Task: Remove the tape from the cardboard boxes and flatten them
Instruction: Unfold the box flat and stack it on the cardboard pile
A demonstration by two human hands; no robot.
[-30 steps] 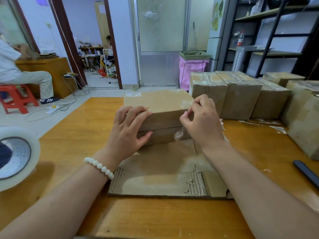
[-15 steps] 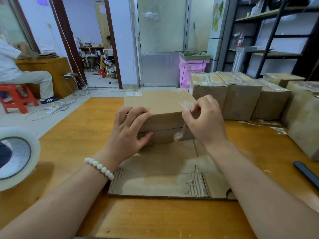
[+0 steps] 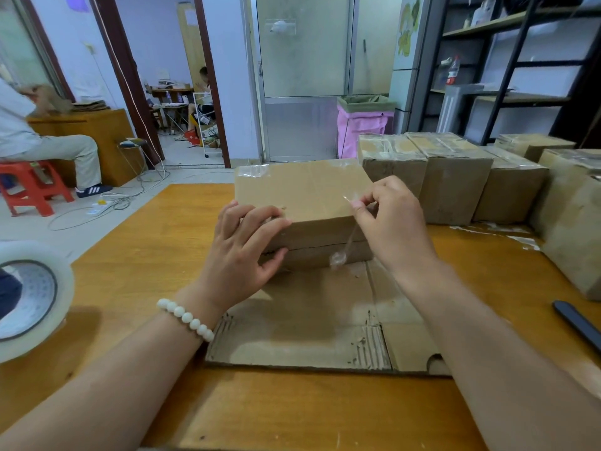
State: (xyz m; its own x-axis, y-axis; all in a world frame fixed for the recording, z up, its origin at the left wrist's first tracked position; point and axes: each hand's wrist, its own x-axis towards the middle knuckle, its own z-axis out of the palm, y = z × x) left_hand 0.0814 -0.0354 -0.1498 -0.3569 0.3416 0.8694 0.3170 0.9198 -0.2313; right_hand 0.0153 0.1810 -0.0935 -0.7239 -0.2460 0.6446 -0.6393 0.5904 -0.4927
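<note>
- The cardboard box (image 3: 302,196) sits mid-table on a flattened cardboard sheet (image 3: 309,327).
- The left hand (image 3: 240,252) has its fingers curled over the box's near edge, gripping it.
- The right hand (image 3: 390,222) pinches a clear tape strip (image 3: 345,245) that dangles down the box front.
- There's a row of taped boxes (image 3: 455,177) crowding in just right, a tape roll (image 3: 29,297) far left and a dark tool (image 3: 579,323) far right.

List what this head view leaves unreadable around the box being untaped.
1. Brown cardboard box: near-left corner hidden by the left hand, head view.
2. Clear tape strip pinched by the right hand: transparent, its stuck extent unclear.
3. Big clear tape roll: cut off by the left edge.
4. Dark flat tool: cut off by the right edge; type unclear.
</note>
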